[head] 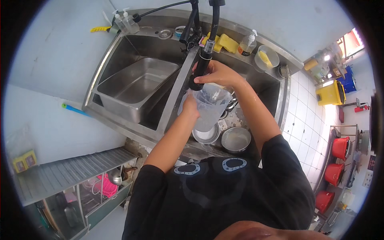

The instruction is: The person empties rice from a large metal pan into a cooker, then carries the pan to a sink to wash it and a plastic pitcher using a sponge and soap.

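Observation:
My right hand [220,73] is wrapped around the black head of a pull-down sink sprayer [201,69], which points downward. Just below it, my left hand [191,105] grips a translucent plastic pitcher [210,111] at its handle side. The pitcher is tilted over the right sink basin, its mouth close to the sprayer. Two round metal pans lie in the basin beneath: one [207,135] partly hidden by the pitcher, the other [236,139] to its right. Whether water is flowing is hard to tell.
A deep steel pan [136,99] fills much of the left basin. Along the back ledge sit yellow sponges [228,43], a pump bottle [247,43] and a plastic tub [266,58]. Two more pump bottles [129,24] stand at the left corner. A steel divider [177,96] separates the basins.

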{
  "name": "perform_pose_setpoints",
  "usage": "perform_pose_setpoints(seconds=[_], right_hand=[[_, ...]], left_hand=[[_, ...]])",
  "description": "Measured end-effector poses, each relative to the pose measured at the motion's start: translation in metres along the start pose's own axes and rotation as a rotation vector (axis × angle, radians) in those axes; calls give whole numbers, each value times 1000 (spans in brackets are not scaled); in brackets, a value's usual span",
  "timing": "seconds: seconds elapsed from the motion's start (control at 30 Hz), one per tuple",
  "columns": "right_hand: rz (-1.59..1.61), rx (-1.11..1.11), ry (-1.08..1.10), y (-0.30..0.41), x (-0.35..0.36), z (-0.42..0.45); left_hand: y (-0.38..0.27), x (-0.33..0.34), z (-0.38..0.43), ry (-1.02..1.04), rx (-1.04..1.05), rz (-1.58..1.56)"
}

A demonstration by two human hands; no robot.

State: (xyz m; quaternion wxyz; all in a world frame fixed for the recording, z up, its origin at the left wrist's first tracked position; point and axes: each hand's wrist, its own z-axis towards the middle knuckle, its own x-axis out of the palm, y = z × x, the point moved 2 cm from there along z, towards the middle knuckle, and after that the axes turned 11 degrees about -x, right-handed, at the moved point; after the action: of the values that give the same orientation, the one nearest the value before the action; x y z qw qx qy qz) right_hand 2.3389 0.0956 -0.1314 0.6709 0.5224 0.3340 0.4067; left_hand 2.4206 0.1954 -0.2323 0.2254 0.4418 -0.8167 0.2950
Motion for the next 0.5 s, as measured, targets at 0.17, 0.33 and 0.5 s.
perform_pose_setpoints(seconds=[0.17, 0.33, 0.5], right_hand=[[-28, 151, 105, 14, -1, -5], [-197, 154, -62, 7, -26, -15], [-142, 94, -68, 7, -19, -11]], left_hand=[[-2, -44, 51, 158, 21, -98], [-4, -49, 46, 123, 143, -25], [-2, -27, 13, 0, 168, -31]])
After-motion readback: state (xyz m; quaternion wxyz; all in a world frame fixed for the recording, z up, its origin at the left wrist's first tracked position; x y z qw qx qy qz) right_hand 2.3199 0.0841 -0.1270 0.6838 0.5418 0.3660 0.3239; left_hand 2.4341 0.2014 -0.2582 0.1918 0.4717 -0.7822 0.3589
